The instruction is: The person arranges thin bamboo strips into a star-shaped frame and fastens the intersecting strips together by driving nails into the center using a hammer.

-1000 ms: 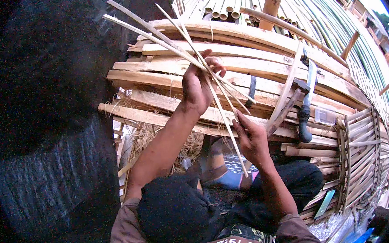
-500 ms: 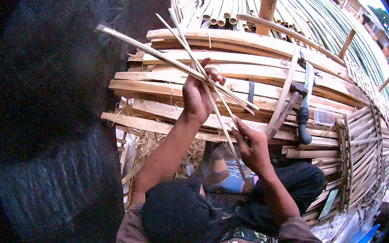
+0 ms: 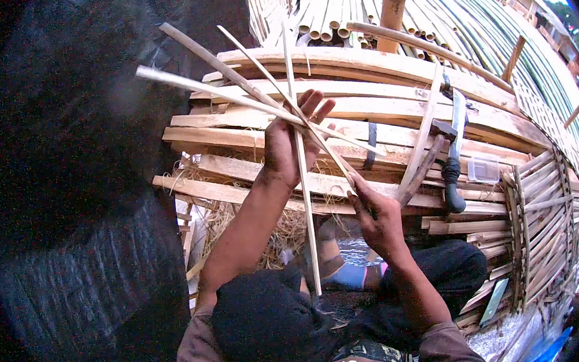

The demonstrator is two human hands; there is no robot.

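Several thin bamboo strips point(image 3: 306, 200) cross one another at my left hand point(image 3: 288, 144), which supports them with its palm turned up and its fingertips partly spread. Two of the strips fan out to the upper left, and one stands nearly upright in view. My right hand point(image 3: 376, 216) pinches the lower end of a slanting strip point(image 3: 328, 149), below and to the right of the crossing. The hands are apart, both above the bench of split bamboo point(image 3: 234, 163).
On the bench's right side lie a long knife point(image 3: 458, 123) with a dark handle, a hammer point(image 3: 424, 167) and a clear plastic box point(image 3: 483, 170). Bamboo poles point(image 3: 470, 51) are stacked behind. Shavings point(image 3: 280, 239) lie below the bench, near the person's legs.
One strip has swung from a slant to nearly upright across my left palm. The two strips at the upper left have spread apart. My left hand's fingers have opened somewhat.
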